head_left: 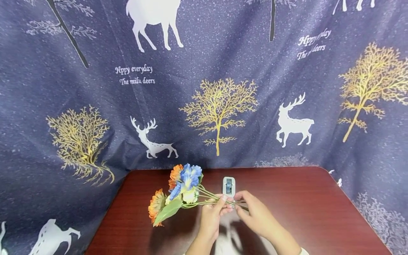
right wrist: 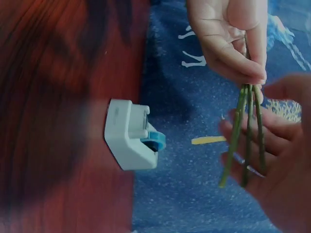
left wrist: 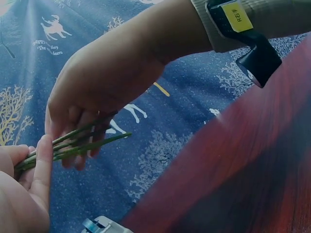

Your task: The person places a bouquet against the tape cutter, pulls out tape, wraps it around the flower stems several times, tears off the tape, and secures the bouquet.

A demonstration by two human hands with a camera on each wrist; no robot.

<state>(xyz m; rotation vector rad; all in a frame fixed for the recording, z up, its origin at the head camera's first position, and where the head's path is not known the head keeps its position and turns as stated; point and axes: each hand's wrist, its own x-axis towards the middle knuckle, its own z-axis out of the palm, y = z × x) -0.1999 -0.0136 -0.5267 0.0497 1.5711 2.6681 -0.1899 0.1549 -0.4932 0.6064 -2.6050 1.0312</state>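
My left hand (head_left: 213,213) grips a bunch of artificial flowers by the green stems (right wrist: 250,126), thumb and fingers pinching them together. The blooms point left in the head view: a blue flower (head_left: 190,177), orange flowers (head_left: 157,205) and a pale one (head_left: 190,195), with a broad green leaf (head_left: 169,211). My right hand (head_left: 259,215) is around the lower stem ends, its fingers loosely bent behind them and its thumb close to the left fingertips. A small shiny strip shows among the right fingers in the right wrist view.
A white tape dispenser (right wrist: 127,136) with a blue roll (right wrist: 154,141) stands on the dark red table (head_left: 302,202), just beyond the hands. Behind the table hangs a blue cloth (head_left: 191,106) printed with deer and trees. The right wrist wears a black camera mount (left wrist: 260,60).
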